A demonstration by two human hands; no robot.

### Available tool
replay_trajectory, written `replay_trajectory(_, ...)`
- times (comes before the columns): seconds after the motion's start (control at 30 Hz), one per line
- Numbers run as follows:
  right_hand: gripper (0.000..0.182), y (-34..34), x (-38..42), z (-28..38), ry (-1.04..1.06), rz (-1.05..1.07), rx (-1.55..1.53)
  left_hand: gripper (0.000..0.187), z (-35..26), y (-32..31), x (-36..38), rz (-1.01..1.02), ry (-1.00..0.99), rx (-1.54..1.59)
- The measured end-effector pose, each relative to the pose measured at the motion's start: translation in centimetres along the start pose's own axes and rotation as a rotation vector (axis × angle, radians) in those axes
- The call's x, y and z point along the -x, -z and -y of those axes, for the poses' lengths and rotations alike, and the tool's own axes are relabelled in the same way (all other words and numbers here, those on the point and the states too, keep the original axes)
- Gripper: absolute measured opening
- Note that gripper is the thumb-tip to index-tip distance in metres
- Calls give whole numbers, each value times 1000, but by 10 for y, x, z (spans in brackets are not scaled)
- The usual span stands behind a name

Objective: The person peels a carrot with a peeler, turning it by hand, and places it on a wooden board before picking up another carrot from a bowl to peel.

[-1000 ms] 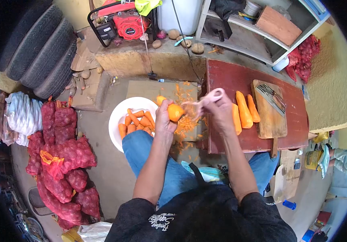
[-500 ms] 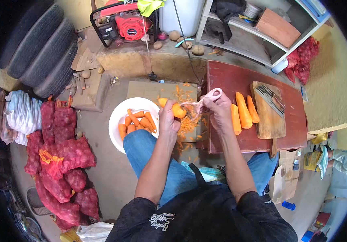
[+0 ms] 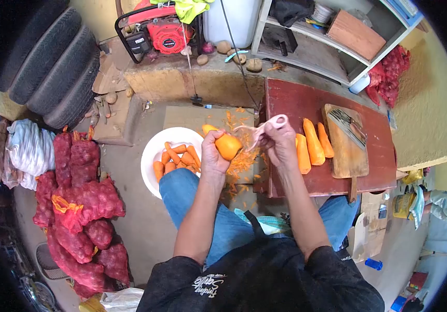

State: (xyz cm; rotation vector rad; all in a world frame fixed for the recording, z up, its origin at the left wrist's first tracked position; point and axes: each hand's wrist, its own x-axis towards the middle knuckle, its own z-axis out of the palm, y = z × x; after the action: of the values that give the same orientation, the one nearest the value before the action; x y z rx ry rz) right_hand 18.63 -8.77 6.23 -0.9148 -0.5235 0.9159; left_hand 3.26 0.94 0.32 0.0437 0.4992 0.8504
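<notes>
1. L hand [image 3: 212, 153] is closed round a carrot [image 3: 227, 145], fat end up and facing the cam. Half a sec ago the carrot sat lower w/ the blade on it; now it's tipped up and rolled, showing a smooth orange side.
2. R hand [image 3: 279, 141] grips a pink peeler [image 3: 265, 126], fingers wrapped on the handle. The blade end has lifted off the carrot and sits just above and right of it, not touching. Before, it was pressed on the carrot.
3. My read: one stroke is done and the carrot is being turned for a fresh side. Can't tell how much skin is left on the hidden side.
4. The carrot is held in the air over the cardboard sheet [image 3: 192, 115], where orange peelings [image 3: 240, 160] lie in a heap, between the white bowl [image 3: 153, 151] and the red table [image 3: 306, 101].
5. The bowl on the floor, just left of the L hand, holds several unpeeled-looking carrots [image 3: 177, 156].
6. Three peeled carrots [image 3: 312, 141] lie on the red table, touching the R hand's side, next to a wooden cutting board [image 3: 345, 151] w/ a cleaver [image 3: 349, 124] on it.
7. Around: red mesh sacks [image 3: 80, 208] at left, tyres [image 3: 52, 62], a red generator [image 3: 161, 28], and a metal shelf [image 3: 332, 47] at the back.
8. Nothing blocks the hands; the peelings heap is below the work, well clear of the blade.
</notes>
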Motion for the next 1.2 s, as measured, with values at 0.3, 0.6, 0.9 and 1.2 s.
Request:
replay_trajectory(0.3, 19, 0, 5, -1, -79, 71, -115, 26, -6, -5, 5, 90, 45, 48)
replay_trajectory(0.6, 21, 32, -4, 67, 166, 74, -344, 33, 5, 8, -8, -73, -190, -189)
replay_trajectory(0.9, 24, 3, 47, 157, 270, 355, -464, 51, 4, -23, 22, 220, 39, -65)
replay_trajectory(1.2, 30, 57, 74, 169, 233, 124, -318, 52, 27, -40, 33, 315, 143, -138)
